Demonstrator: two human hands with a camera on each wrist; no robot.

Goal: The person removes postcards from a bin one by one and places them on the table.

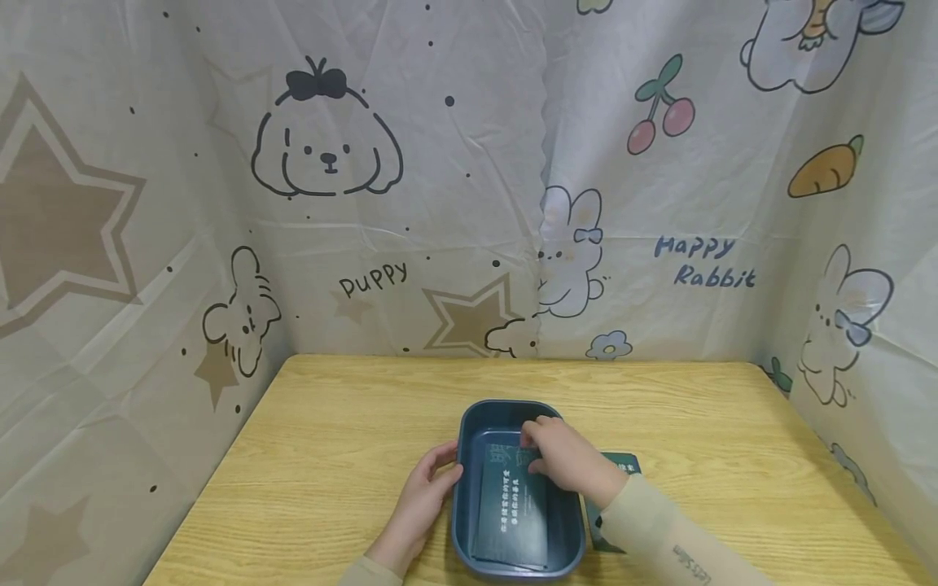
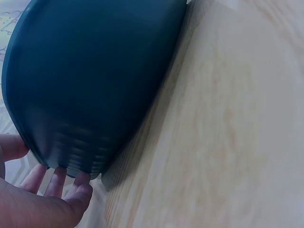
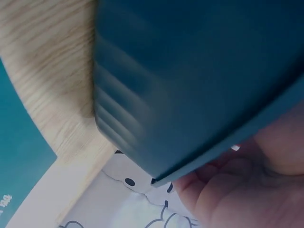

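Observation:
A dark blue-green rectangular bin (image 1: 519,575) stands on the table. In it lies a dark green card (image 1: 506,513) with white Chinese characters, another edge showing beneath its lower end. My right hand (image 1: 567,460) reaches over the bin's right rim and pinches the card near its upper right corner; in the right wrist view the bin wall hides the fingertips. My left hand (image 1: 425,492) touches the bin's left wall from outside, with fingers (image 2: 57,183) spread along the ribbed corner in the left wrist view.
Another dark green card (image 1: 623,462) with white characters lies on the table right of the bin, partly under my right forearm. The wooden table (image 1: 352,423) ends at a hanging cloth (image 1: 469,203) printed with cartoon animals, behind and on both sides.

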